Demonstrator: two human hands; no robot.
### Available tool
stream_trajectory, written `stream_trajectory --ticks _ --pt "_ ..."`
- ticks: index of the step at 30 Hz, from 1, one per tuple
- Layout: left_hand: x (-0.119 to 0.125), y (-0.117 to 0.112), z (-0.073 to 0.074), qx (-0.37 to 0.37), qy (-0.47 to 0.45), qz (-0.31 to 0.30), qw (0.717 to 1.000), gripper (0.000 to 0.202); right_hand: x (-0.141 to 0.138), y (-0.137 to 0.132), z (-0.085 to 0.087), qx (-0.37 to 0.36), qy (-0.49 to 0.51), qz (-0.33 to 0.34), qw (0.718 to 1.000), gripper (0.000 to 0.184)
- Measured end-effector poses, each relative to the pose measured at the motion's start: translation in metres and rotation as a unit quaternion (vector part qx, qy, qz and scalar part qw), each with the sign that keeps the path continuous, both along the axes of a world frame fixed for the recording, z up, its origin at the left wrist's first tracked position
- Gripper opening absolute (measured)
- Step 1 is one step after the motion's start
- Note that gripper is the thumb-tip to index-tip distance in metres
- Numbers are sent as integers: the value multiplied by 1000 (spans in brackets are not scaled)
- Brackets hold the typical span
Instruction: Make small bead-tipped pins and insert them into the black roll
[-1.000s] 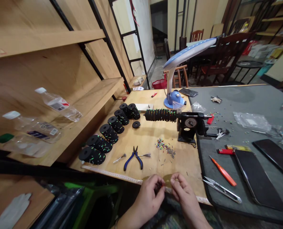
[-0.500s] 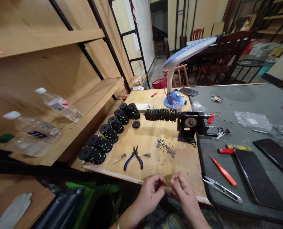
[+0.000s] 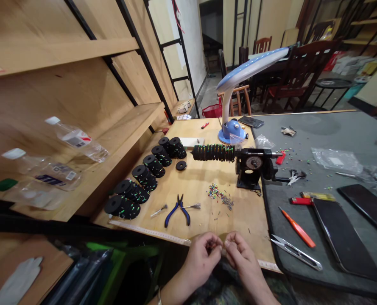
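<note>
At the table's front edge my left hand is closed, its fingers curled round something small, dark and reddish that I cannot make out. My right hand pinches with thumb and forefinger just beside it; what it grips is too small to name. Beyond the hands lie a pile of colourful beads and small metal pieces. Blue-handled pliers lie spread to the left, between two small brush-like bundles. A hand-cranked winder carries a row of black discs wound with coloured bits.
Black spools stand in a row on the left. A blue lamp rises behind the winder. On the grey mat lie thread snips, an orange tool, phones and lighters. Bottles lie on the shelf.
My two hands have drawn slightly closer, with the right hand shifting a little left so the fingertips nearly meet. Things on the table have stayed in place.
</note>
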State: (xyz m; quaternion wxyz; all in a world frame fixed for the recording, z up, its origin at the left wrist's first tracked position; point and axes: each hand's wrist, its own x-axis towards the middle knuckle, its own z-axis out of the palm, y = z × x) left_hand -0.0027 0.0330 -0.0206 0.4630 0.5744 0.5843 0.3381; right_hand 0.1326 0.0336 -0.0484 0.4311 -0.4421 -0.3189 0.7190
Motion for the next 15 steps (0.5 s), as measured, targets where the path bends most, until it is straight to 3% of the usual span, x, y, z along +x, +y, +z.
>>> stream_trajectory --ticks 6,11,15 --pt "-2 1 -1 5 0 14 1000 8 2 3 1 23 -31 6 999 44" --pt "-9 6 11 -4 -81 17 997 22 7 6 4 75 -115 34 990 34" --pt "-14 10 16 -27 -119 8 992 12 7 6 7 117 -178 59 975 24"
